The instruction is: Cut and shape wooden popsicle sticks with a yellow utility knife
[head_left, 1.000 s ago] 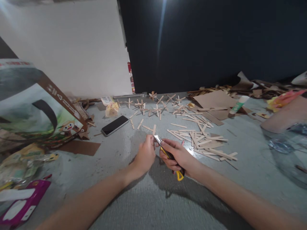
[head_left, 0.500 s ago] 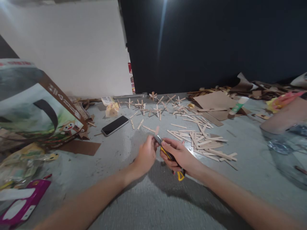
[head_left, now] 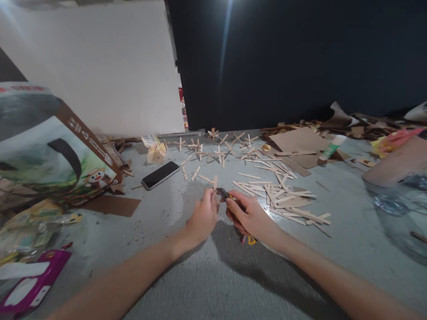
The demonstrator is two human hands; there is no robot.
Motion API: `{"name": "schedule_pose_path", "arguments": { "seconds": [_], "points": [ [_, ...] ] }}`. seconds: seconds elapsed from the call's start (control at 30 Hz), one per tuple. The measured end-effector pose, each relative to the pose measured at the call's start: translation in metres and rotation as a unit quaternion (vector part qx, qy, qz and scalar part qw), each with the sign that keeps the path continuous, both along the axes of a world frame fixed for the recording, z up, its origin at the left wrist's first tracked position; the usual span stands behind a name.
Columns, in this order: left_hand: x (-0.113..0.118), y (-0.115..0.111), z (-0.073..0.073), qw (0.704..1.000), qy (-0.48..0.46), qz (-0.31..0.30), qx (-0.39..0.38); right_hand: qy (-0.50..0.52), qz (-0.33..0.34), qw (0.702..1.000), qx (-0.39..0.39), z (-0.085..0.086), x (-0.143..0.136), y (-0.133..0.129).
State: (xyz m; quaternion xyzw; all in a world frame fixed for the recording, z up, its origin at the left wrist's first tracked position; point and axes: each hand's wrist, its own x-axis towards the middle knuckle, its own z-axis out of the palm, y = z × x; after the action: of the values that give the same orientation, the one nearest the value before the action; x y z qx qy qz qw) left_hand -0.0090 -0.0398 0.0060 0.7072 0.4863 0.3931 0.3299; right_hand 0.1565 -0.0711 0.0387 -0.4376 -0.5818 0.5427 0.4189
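Between the fingers of my left hand (head_left: 204,214) a short wooden craft stick (head_left: 215,181) stands upright, its upper end showing. My right hand (head_left: 248,212) is wrapped round a black and yellow utility knife (head_left: 223,194), whose front end meets the stick close to my left fingertips. The knife's yellow tail (head_left: 251,240) shows below my right palm; most of its body is hidden by the fingers. Right of my hands lies a heap of loose craft sticks (head_left: 283,198). Beyond them, several sticks joined in star and cross shapes (head_left: 218,153) are spread out.
A phone (head_left: 160,174) lies to the left, near a large printed bag (head_left: 66,146). A purple case (head_left: 36,280) sits at lower left. Brown cardboard (head_left: 300,142), a glue stick (head_left: 333,146) and a clear plastic container (head_left: 400,222) are on the right. A dark panel (head_left: 293,62) rises behind.
My right hand has turned the knife, so less of its body shows and its front end lies flatter against the stick. The stick has shifted slightly left and stands straighter.
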Motion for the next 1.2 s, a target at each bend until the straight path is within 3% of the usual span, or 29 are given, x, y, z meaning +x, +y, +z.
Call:
{"name": "schedule_pose_path", "arguments": {
  "seconds": [0.33, 0.67, 0.97, 1.2],
  "points": [
    [0.001, 0.0, -0.002, 1.0, 0.0, 0.002, -0.008, -0.081, -0.02, 0.995, 0.055, -0.005, 0.0, -0.001],
    [0.0, 0.003, -0.006, 0.996, 0.078, 0.037, -0.016, -0.131, -0.044, 0.985, 0.105, -0.011, -0.003, 0.0],
    [-0.001, 0.003, -0.01, 0.999, -0.038, -0.007, -0.016, -0.212, -0.078, 0.964, 0.143, -0.023, -0.013, -0.005],
    [-0.001, 0.0, -0.004, 0.999, -0.027, -0.029, 0.014, -0.237, -0.076, 0.958, 0.144, -0.026, -0.015, -0.005]
  ]
}}
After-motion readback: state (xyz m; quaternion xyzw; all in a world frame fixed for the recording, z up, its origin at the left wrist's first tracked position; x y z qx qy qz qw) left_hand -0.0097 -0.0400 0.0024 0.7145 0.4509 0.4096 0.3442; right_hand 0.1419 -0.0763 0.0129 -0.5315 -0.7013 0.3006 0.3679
